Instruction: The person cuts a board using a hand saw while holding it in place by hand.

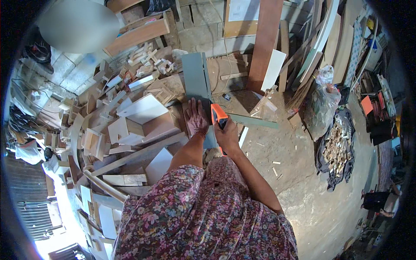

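Note:
A long grey-green board (193, 71) lies in front of me, running away from my body. My left hand (197, 118) rests flat on it, fingers spread and pointing away from me. Just beside it, my right hand (226, 135) is wrapped round the orange and black handle of a handsaw (219, 113). The saw sits at the board's right edge; I cannot clearly make out its blade or whether its teeth touch the board. A narrow green strip (255, 121) sticks out to the right, next to my right hand.
Wooden offcuts (147, 65) are heaped at the left, with white panels (145, 108) nearer me. Tall boards (265, 47) lean against the far wall. A broom (299, 97), a clear plastic bag (321, 104) and a dark sack of wood scraps (337, 149) stand at the right.

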Demonstrator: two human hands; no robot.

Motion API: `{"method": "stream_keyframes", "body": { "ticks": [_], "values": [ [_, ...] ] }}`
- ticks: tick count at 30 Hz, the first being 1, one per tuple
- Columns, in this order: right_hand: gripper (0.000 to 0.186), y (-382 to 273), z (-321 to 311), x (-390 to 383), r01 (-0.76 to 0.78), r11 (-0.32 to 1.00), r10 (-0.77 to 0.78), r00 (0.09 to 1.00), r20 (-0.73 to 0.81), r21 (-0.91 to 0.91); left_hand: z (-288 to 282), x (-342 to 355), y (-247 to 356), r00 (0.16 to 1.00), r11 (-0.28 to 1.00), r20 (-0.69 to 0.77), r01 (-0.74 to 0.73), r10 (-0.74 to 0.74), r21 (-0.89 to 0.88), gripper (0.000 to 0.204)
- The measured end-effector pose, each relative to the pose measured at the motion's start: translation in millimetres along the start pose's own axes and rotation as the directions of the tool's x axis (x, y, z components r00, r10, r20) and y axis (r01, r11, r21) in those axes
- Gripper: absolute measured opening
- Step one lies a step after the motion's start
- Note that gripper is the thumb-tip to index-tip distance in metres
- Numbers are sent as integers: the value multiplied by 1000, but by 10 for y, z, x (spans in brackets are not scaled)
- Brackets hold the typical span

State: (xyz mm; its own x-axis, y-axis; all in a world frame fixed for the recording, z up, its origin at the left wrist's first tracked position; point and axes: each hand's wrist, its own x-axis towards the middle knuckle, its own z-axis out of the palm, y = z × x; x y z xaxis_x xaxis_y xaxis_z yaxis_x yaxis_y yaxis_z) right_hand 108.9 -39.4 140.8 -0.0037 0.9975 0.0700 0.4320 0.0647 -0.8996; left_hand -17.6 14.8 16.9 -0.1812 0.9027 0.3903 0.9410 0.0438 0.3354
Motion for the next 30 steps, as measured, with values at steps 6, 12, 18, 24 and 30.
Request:
{"method": "stream_keyframes", "body": {
  "ticks": [6,12,18,24,30],
  "values": [
    [28,104,21,249,240,942,-236,971,47,-235,43,8,38,996,997,-51,-78,79,13,44],
    [36,-29,44,288,243,963,-255,962,-101,-112,319,-110,-234,995,884,-24,-93,92,-458,49],
    [41,-116,101,-134,60,996,-57,997,48,-68,265,-57,-295,997,994,-24,-70,68,-89,54],
    [37,44,-127,-323,37,998,-37,999,12,51,87,2,52,997,994,-13,-73,74,76,50],
    [33,90,-130,-315,160,987,-158,984,80,-14,159,-134,-61,988,996,-123,87,-91,-37,45]
  ]
}}
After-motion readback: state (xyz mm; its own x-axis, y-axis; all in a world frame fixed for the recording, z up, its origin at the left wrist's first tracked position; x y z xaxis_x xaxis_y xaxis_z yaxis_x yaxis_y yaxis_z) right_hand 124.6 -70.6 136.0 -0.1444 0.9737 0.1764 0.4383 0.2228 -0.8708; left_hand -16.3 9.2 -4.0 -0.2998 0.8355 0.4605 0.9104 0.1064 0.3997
